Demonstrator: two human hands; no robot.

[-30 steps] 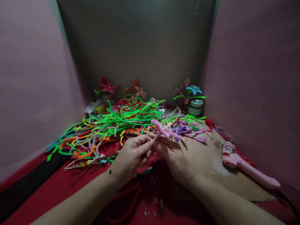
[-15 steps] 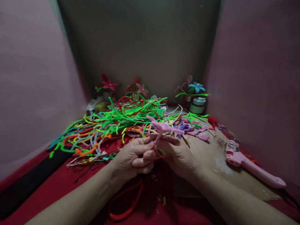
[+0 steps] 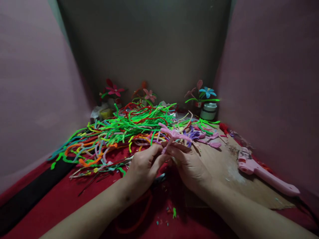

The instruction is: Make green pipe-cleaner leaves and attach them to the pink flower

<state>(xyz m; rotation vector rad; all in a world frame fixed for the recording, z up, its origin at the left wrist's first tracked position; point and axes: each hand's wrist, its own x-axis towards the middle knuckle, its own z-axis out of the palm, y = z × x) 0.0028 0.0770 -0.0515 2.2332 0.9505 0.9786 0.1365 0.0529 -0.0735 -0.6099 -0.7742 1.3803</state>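
Note:
A pink pipe-cleaner flower (image 3: 174, 133) with several spreading petals stands above my fingers, its short stem pointing down between them. My left hand (image 3: 144, 167) is closed, thumb and fingers pinching the base of that stem. From the other side my right hand (image 3: 193, 167) grips the same stem, so both sets of fingertips meet there. The stem's lower end is hidden by the fingers. Below my left hand, a red loop handle (image 3: 147, 212) lies on the cloth, partly covered by the forearm.
A heap of green pipe cleaners (image 3: 139, 121) and other colours spreads behind the hands. Purple pieces (image 3: 193, 134) lie beside it. On the right, a pink glue gun (image 3: 269, 177) rests on a brown board (image 3: 216, 166). Finished flowers (image 3: 206, 92) and a lidded jar (image 3: 208, 111) line the back.
My left hand has turned over, its knuckles now upward and its thumb at the stem. The flower has tilted slightly, while the right hand keeps its grip.

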